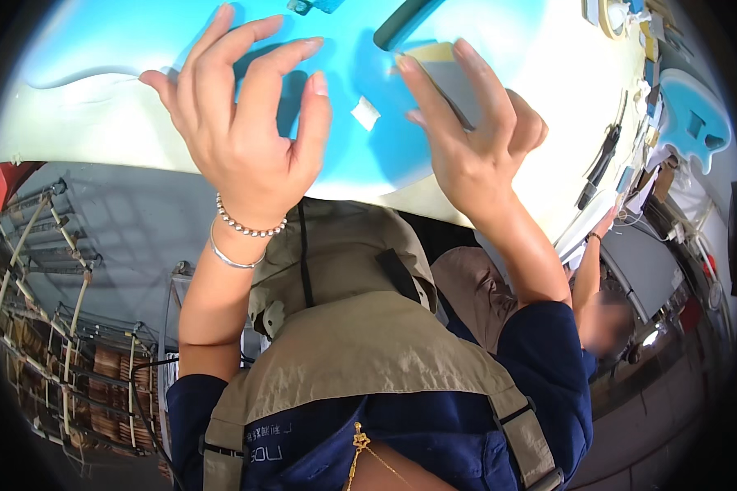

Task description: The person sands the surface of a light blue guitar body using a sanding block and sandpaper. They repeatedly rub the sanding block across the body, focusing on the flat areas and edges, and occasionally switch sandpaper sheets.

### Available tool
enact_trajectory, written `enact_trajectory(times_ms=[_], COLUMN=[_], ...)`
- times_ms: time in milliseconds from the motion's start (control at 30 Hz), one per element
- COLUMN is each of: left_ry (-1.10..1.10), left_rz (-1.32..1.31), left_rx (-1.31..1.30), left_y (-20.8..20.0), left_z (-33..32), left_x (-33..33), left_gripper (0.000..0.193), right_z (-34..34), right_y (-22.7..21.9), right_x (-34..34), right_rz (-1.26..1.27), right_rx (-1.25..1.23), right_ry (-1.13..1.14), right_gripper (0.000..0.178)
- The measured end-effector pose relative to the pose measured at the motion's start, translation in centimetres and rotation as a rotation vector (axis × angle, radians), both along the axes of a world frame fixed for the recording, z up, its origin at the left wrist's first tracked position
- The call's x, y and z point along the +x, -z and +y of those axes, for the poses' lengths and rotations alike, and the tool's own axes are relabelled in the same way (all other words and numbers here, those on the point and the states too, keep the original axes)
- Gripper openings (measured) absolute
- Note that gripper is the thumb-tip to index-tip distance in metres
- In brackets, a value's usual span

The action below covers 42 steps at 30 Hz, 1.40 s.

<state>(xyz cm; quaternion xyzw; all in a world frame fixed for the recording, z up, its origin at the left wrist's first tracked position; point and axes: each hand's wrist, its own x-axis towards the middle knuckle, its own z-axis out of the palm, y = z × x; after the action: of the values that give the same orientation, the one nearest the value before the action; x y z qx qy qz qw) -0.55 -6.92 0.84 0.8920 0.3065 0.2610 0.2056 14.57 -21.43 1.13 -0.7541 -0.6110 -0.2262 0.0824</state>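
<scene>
**Both hands raised over a blue panel, much of the scene cut off**

The left hand (241, 135) is lifted with its 5 fingers spread wide and holds nothing; 2 bracelets (241, 237), 1 beaded and 1 plain, ring the wrist. The right hand (471, 139) is also raised, fingers parted and slightly curled, palm turned away from the camera. A pale yellowish pad (434, 56) shows just past its fingertips, but the hand hides most of it, so whether the fingers touch or grip it cannot be told.

Beyond both hands lies a large glossy blue panel (106, 37) with a cream edge, on a white bench (565, 106). Its outline runs out of the picture at the top, so its full shape stays unknown. A small white scrap (365, 112) lies on the blue between the 2 hands, and a dark teal bar (405, 23) is cut off at the top edge.

At right, a smaller blue guitar-shaped body (692, 114) sits among small tools too tiny to identify. A second person's hand (608, 222) reaches up to the bench edge. A wire rack (49, 278) stands lower left, bent by the lens. The khaki apron (360, 327) fills the lower middle.
</scene>
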Motion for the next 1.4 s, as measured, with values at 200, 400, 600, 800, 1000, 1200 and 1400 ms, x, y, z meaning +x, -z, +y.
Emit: enact_trajectory(times_ms=[200, 400, 600, 800, 1000, 1200, 1400], left_ry=[-0.002, -0.007, -0.003, -0.008, -0.014, -0.016, -0.030], left_rz=[-0.015, -0.016, -0.011, -0.002, -0.031, -0.015, -0.024], left_rx=[0.000, -0.005, 0.003, 0.006, 0.002, 0.000, -0.004], left_y=[0.0, -0.1, 0.0, 0.0, 0.1, 0.1, 0.0], left_z=[0.0, -0.1, -0.2, -0.1, 0.0, -0.1, 0.0], left_x=[0.0, 0.1, 0.1, 0.0, -0.1, 0.0, -0.1], left_gripper=[0.018, 0.017, 0.017, 0.017, 0.017, 0.017, 0.017], right_z=[1.3, 1.5, 0.4, 0.7, 2.6, 2.8, 2.7], right_y=[-0.2, 0.0, -0.2, 0.2, -1.5, -3.6, -4.5], right_x=[0.2, -0.2, -0.7, -0.7, -0.4, -0.3, 0.3], right_rz=[0.005, 0.047, 0.086, 0.054, 0.132, 0.818, 1.086], right_rx=[-0.003, 0.039, 0.014, 0.049, -0.088, 0.293, 0.027], right_ry=[-0.022, -0.059, -0.040, -0.060, -0.066, 0.135, 0.333], right_gripper=[0.038, 0.037, 0.039, 0.036, 0.035, 0.039, 0.034])
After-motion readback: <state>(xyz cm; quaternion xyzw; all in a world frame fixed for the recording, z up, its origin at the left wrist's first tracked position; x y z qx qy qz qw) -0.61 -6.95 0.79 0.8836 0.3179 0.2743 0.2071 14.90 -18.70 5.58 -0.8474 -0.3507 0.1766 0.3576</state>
